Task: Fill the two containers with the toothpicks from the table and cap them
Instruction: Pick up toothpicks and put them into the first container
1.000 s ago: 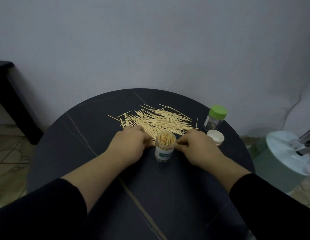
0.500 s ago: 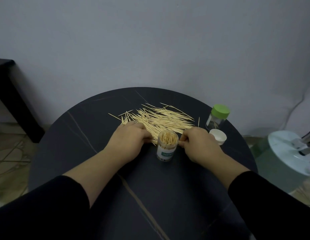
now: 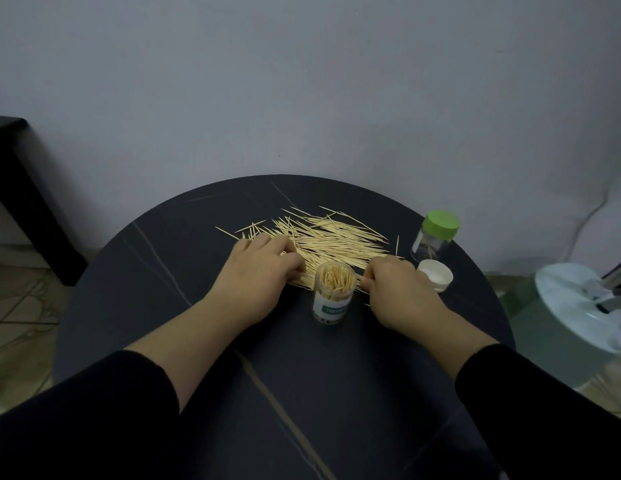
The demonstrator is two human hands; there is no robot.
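Pinching wooden toothpicks (image 3: 323, 240), seemingly: left hand (image 3: 259, 268), right hand (image 3: 397, 289); clear cylindrical container (image 3: 331, 296) between.

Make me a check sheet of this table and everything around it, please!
Surface: round dark stone-look table, pale veins.
Job's things: loose pale wooden toothpicks heaped at the far side; open clear labelled container, upright, packed with toothpicks; clear green-capped jar; round white cap lying beside it.
Clutter: nothing seen.
Hands: left hand and right hand curl onto toothpicks either side of the open container.
Cables: thin pale cord by the wall, right.
Surroundings: grey wall; black furniture left; pale green round appliance right.
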